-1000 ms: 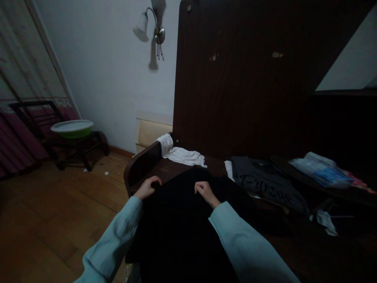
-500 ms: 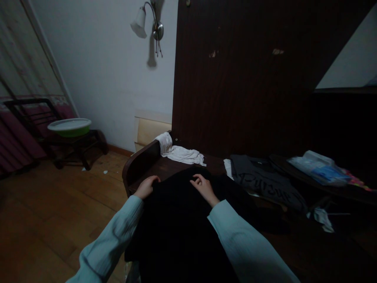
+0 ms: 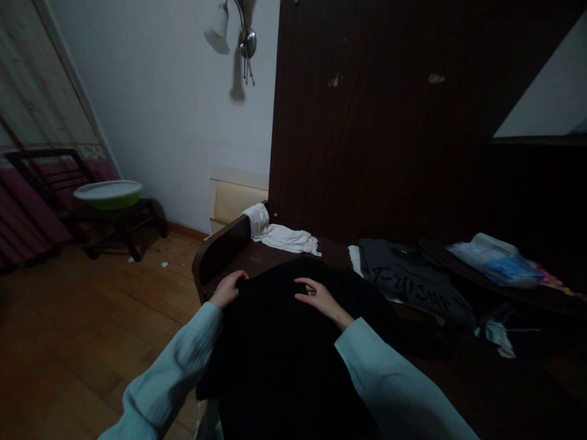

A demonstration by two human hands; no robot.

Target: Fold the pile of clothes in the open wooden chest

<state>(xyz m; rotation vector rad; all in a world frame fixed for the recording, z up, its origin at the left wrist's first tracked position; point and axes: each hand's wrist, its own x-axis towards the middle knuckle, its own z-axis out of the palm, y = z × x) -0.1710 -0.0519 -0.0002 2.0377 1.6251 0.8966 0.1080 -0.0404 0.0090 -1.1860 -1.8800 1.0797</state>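
A black garment point(image 3: 279, 342) lies spread over the dark wooden bench in front of me, its folds lost in the dim light. My left hand point(image 3: 228, 289) is closed at the garment's left edge, with the thumb and fingers pinching the cloth. Over the upper middle of the same garment is my right hand point(image 3: 318, 298). Its index finger and thumb point left with a gap between them, and the other fingers curl under. No cloth shows between them; whether the fingertips touch the garment I cannot tell.
On the bench point(image 3: 224, 243) lie a white cloth point(image 3: 291, 238), a folded grey shirt with dark lettering point(image 3: 408, 278) and, farther right, a plastic package point(image 3: 499, 263). A green basin point(image 3: 110, 194) rests on a chair point(image 3: 121, 226) at left. A wall lamp point(image 3: 220, 30) hangs above.
My right hand has shifted slightly right and down, and its index finger and thumb are now straighter. The left hand keeps its place at the garment's edge.
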